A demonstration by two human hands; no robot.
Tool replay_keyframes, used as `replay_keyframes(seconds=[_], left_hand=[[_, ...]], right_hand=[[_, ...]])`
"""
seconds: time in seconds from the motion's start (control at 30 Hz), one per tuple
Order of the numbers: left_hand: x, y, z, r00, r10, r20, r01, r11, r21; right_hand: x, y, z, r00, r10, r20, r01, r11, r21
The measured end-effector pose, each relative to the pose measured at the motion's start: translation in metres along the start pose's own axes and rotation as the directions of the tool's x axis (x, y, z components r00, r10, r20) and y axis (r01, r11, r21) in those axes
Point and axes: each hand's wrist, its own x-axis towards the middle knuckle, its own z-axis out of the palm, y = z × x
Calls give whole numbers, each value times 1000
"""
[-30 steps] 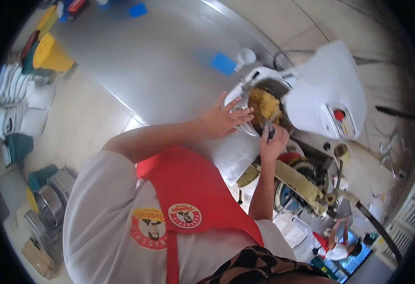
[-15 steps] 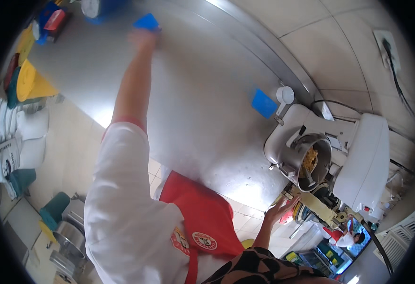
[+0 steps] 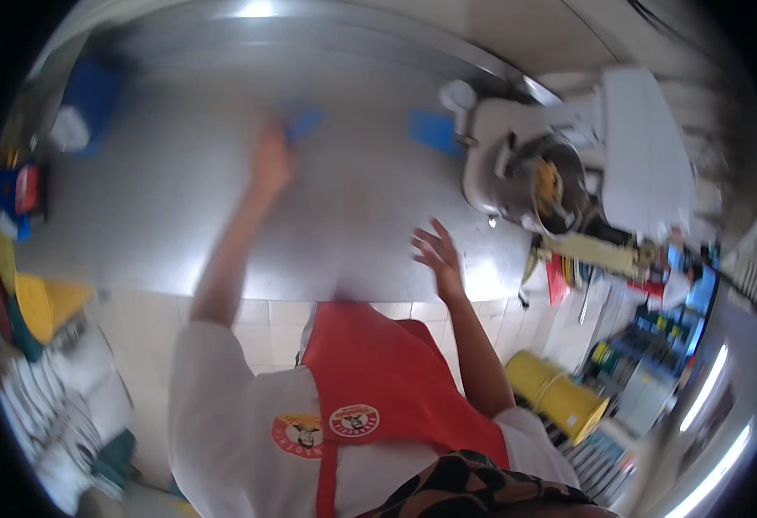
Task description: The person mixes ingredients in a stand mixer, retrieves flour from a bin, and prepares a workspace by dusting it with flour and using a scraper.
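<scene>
My left hand (image 3: 271,164), smeared by motion, is closed on a flat blue piece (image 3: 303,121) that looks like a dough scraper, over the steel table (image 3: 180,207). My right hand (image 3: 439,259) is held open above the table's front edge, fingers spread and nothing in them. A second flat blue piece (image 3: 433,129) lies farther back, beside a white scoop (image 3: 458,97). To the right stands a white stand mixer (image 3: 646,155); its metal bowl (image 3: 525,186) has a yellow, crumbly mass (image 3: 548,181) inside.
A blue scale-like box (image 3: 94,95) stands at the table's far left, with a red and blue package (image 3: 25,190) nearer. Yellow tubs (image 3: 46,302) and white sacks (image 3: 85,380) are left of the table. A yellow bin (image 3: 555,393) stands at the lower right.
My left arm has drawn back toward me, bringing the blue piece along. My right hand has left the mixer's side and come left over the table edge. The view has turned.
</scene>
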Motion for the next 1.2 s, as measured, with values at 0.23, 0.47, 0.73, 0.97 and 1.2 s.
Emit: replay_keyframes(seconds=[0.23, 0.47, 0.73, 0.97, 1.2], left_hand=[[-119, 285, 49, 760, 389, 520, -90, 856, -509], [-68, 397, 135, 875, 141, 464, 132, 852, -507], [-32, 460, 235, 723, -117, 681, 665, 382, -641], [-46, 496, 164, 696, -248, 674, 716, 299, -630], [-198, 506, 124, 673, -475, 567, 740, 415, -529]], right_hand=[[30, 68, -28, 911, 176, -374, 109, 770, 628], [-121, 108, -191, 621, 171, -765, 498, 667, 553], [-450, 361, -285, -116, 551, -827, 424, 780, 460], [-721, 621, -193, -673, 566, -476, -3, 642, 767], [-784, 691, -304, -554, 614, -563, 66, 706, 705]])
